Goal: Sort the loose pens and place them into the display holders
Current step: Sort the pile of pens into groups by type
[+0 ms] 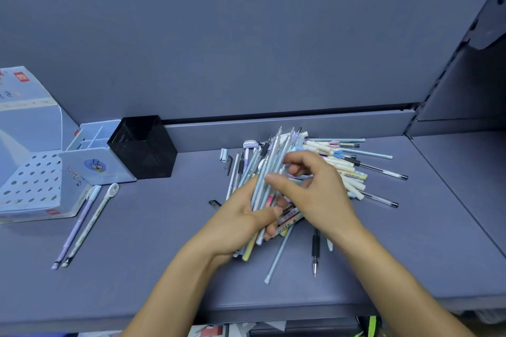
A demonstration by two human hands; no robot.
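- Two bare arms are stretched in over the front edge of the shelf [164,254] and are brought together near its middle.
- Closest to that front edge, a black pen [315,249] and a light blue pen [278,257] are left lying under the wrists. They could be bumped by an arm and rolled off the edge.
- Over by the left edge, a purple pen [75,227] and a green pen [91,224] are laid side by side, just in front of the holders.
- A bundle of pens [269,169] is held in the left hand [241,216], with the thumb laid across the top and the fingers curled underneath. The bundle is fat and the pens look smooth, so some could be dropped if the grip is loosened.
- The same bundle is gripped from the right by the right hand [315,186], with the thumb pressed on it and the fingers bent round the far side. Which pen is pinched cannot be told. If one is pulled fast, others could be dragged out.
- Near the back edge, the pile of loose pens [350,169] is spread out, not yet sorted.
- By the back left corner, a black mesh holder [145,148] and a blue holder [95,156] are stood touching, well apart from the hands. Pens could be spilled while being carried there.
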